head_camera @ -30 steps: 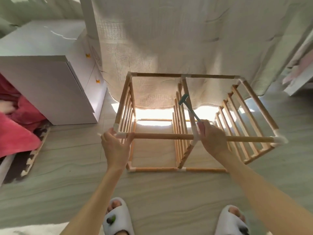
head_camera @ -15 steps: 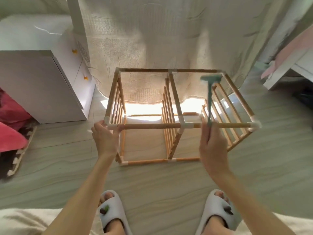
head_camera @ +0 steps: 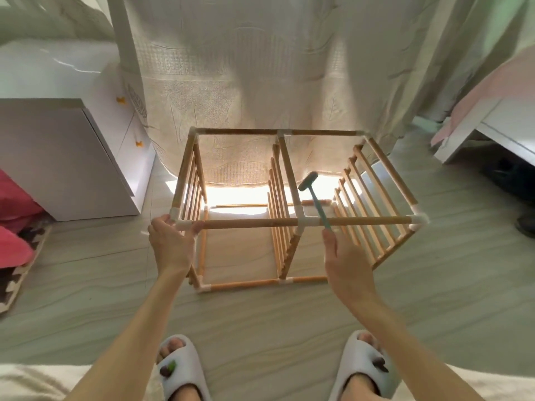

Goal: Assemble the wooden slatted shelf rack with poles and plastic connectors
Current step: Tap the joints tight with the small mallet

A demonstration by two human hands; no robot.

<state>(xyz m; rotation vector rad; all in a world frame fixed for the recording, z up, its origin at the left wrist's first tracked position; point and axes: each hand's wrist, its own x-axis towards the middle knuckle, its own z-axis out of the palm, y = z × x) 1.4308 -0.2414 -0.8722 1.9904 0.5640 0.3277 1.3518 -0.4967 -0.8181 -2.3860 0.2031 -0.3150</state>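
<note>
The wooden rack (head_camera: 249, 224) lies on its side on the floor, a frame of poles joined by white plastic connectors, with three slatted panels standing upright inside it. My left hand (head_camera: 171, 246) grips the near top left corner connector (head_camera: 183, 223). My right hand (head_camera: 345, 266) holds the handle of a small teal hammer (head_camera: 315, 199). Its head sits tilted to the left, just above and right of the middle T connector (head_camera: 301, 221) on the near top pole.
A white cabinet (head_camera: 66, 157) stands at the left, with a red cloth (head_camera: 14, 227) beside it. A pale curtain (head_camera: 260, 82) hangs behind the rack. White furniture (head_camera: 492, 125) is at the right. My feet in white slippers (head_camera: 179, 369) stand on the floor.
The hammer swung from near the middle connector up and right, then came back down toward that connector. My left hand kept its hold on the corner.
</note>
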